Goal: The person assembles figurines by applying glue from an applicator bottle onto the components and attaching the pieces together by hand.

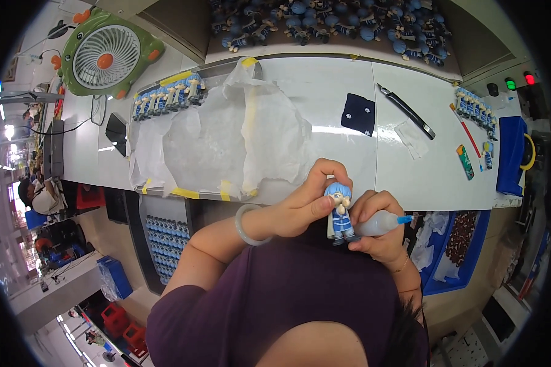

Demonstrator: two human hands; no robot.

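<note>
A small figurine [341,221] with light-blue hair and a blue-and-white outfit is held upright in front of my chest. My left hand [309,207] is closed on its head and upper body, the thumb across its front. In my right hand [381,246] is a translucent squeeze bottle [376,224] with a blue tip that points right, away from the figurine. The right thumb is by the figurine's feet; whether it touches them I cannot tell.
Paper with yellow tape covers the tray [208,144], where a row of figurines [168,98] stands. A green fan [107,55] is far left. Rightward lie a dark cloth [357,114], utility knife [407,111], lighter [464,162], more figurines [475,112] and a blue box [512,156].
</note>
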